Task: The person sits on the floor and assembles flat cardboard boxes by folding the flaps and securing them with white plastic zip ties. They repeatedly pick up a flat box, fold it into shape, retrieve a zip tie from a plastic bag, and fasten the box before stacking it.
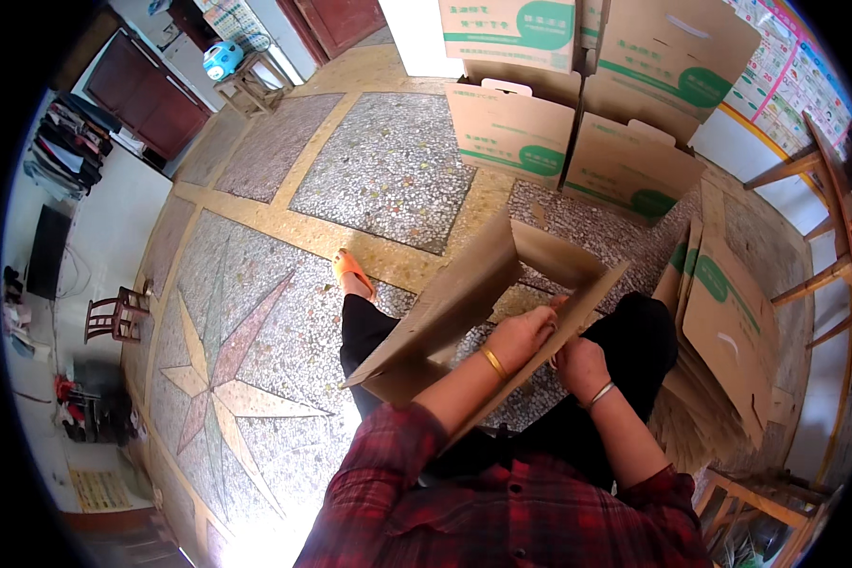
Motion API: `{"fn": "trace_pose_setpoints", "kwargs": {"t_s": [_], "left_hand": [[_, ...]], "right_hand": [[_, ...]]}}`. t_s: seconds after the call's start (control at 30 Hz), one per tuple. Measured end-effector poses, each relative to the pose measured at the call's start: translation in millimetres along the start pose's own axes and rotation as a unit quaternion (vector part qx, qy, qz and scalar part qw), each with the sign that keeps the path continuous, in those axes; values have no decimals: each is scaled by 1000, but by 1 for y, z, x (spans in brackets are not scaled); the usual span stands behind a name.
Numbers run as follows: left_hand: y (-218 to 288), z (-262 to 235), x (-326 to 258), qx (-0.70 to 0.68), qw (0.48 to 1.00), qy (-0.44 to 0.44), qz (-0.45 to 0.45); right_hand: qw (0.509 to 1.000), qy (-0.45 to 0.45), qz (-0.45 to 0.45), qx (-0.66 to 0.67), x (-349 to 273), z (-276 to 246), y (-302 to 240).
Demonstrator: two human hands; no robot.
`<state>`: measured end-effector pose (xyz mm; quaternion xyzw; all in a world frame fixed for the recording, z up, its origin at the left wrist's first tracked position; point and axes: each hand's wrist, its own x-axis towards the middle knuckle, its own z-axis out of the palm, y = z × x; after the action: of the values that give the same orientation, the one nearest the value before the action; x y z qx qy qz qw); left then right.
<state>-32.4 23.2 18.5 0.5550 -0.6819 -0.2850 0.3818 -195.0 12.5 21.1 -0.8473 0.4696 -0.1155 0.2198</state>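
An open brown cardboard box [445,303], its inside hollow, stands tilted between my knees. My left hand [528,331], with a gold bangle at the wrist, reaches into the box and has its fingers curled against the inner face of the near right panel. On the outer side of that same panel my right hand [579,365], wearing a silver bangle, is closed at the cardboard, opposite the left. The fingertips of both hands are partly hidden by the panel and by each other.
Several set-up boxes [516,133] with green print are stacked at the far right. Flat folded cartons [729,331] lean beside my right knee. Wooden stools [762,511] stand at the right, a small chair [118,314] at the left. My orange slipper [350,270] rests on the patterned floor.
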Motion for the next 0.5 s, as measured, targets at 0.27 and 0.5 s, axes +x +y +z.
{"fn": "trace_pose_setpoints", "kwargs": {"t_s": [0.27,0.5], "left_hand": [[-11,-2,-3,34,999,29,-17],[-19,7,-9,22,995,47,-81]], "right_hand": [[999,-7,-38,-14,-2,-9,3],[989,-45,-51,-128,9,-10,9]]}}
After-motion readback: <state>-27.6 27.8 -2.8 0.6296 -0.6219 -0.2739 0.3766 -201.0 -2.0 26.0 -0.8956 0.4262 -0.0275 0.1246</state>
